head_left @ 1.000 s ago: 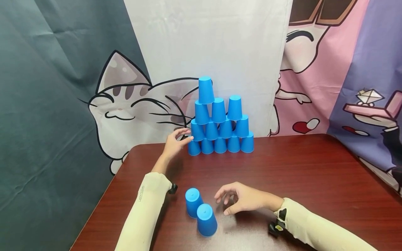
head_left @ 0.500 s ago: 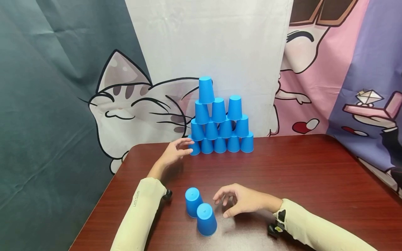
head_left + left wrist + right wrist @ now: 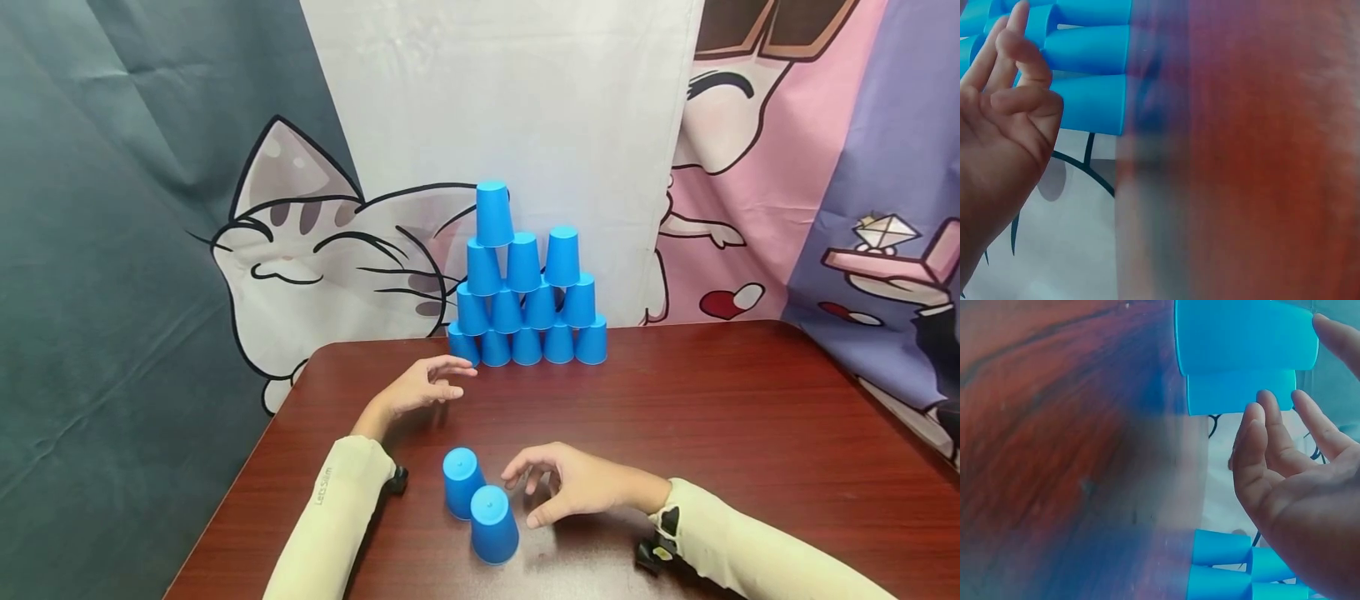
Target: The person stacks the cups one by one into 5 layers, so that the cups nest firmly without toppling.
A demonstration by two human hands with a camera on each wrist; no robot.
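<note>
Upside-down blue cups form a stepped pyramid (image 3: 522,308) at the back of the table, with a single cup (image 3: 494,214) at its top left. Two more upside-down cups stand nearer: a rear cup (image 3: 462,483) and a front cup (image 3: 494,527), which overlap in the head view. My left hand (image 3: 420,385) hovers in front of the pyramid's left end, fingers loosely bent and holding nothing. My right hand (image 3: 573,483) is just right of the two near cups, thumb and fingers spread apart with nothing between them. The right wrist view shows its fingertips close to the near cups (image 3: 1241,337).
The dark red wooden table (image 3: 712,417) extends to the right of the pyramid. Behind it hangs a cloth backdrop (image 3: 570,108) with a cartoon cat (image 3: 292,242), close behind the pyramid. Black wrist cameras are strapped at both sleeves.
My left hand has come down and back from the pyramid's left side toward me. My right hand has shifted slightly left toward the near cups. The cups stand as before.
</note>
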